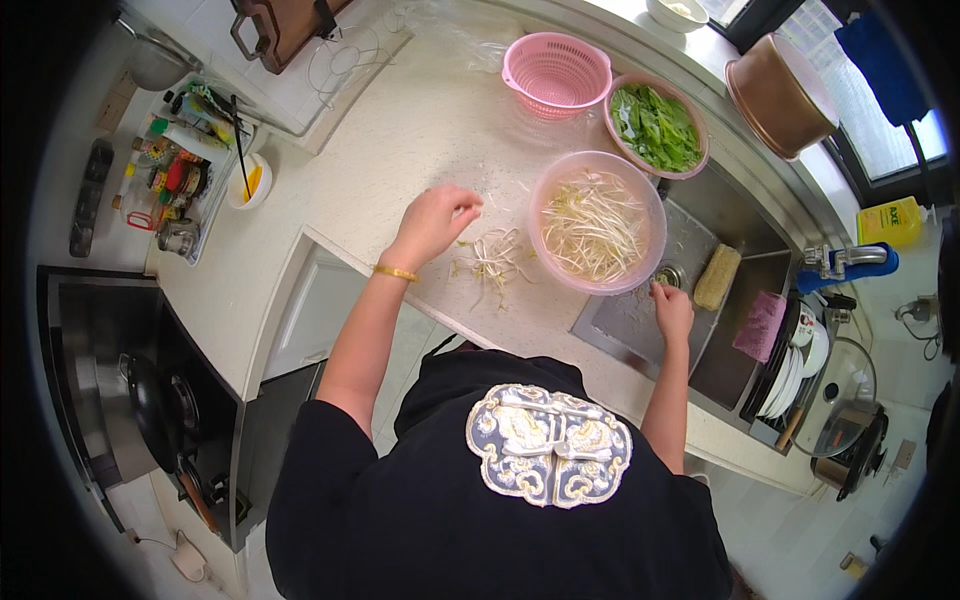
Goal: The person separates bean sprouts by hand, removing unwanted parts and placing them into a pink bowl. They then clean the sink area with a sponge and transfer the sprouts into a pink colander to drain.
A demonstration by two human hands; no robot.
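Observation:
A translucent pink bowl (pixel 535 247) of bean sprouts (pixel 596 225) stands on the counter and overlaps the sink's left edge. To its left lies a small loose heap of bean sprouts (pixel 496 259). My left hand (pixel 439 217), with a gold-coloured bracelet at the wrist, hovers over the counter just up and left of that heap. Its fingers are bent, and whether they pinch anything is too small to tell. Over the sink, by the bowl's lower right rim, is my right hand (pixel 673 311). Thumb and fingertips there are close together; I cannot make out anything between them.
Behind the bowl stand a pink colander (pixel 559 75) and a basin of leafy greens (pixel 656 127). The steel sink (pixel 622 322) holds a sponge (pixel 718 277), with a pink cloth (pixel 760 326) on its divider. A white bowl with chopsticks (pixel 259 191) sits left, beside several bottles.

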